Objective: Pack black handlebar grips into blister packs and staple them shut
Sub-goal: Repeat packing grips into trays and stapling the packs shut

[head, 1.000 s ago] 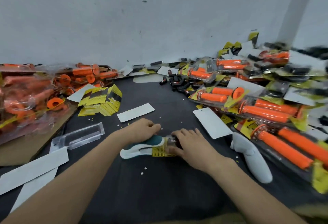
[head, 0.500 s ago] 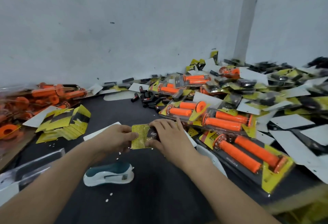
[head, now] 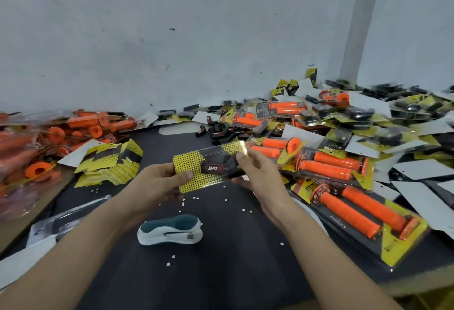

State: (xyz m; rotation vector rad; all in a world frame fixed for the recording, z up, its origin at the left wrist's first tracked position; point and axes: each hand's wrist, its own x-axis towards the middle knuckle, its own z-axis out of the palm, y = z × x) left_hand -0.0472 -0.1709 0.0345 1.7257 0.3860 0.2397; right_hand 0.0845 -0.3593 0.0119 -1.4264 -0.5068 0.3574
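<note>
1. The left hand (head: pixel 159 181) and the right hand (head: pixel 258 172) both pinch one blister pack (head: pixel 208 167), held between them above the table (head: pixel 233 260).
2. The stapler (head: pixel 170 229) lies below the pack, apart from the hands.

Yellow card peppered with black dots on the blister pack (head: pixel 190 174), and a black grip (head: pixel 227 164) inside wearing a red label (head: pixel 212 167) with white lettering. The stapler (head: pixel 169 229) is white with a dark teal top. The table (head: pixel 221 272) is black, flecked with white specks (head: pixel 183 204). There are bright orange grips (head: pixel 326 169) on yellow-and-black cards; the blurred left pile (head: pixel 49 137) looks orange too.
</note>
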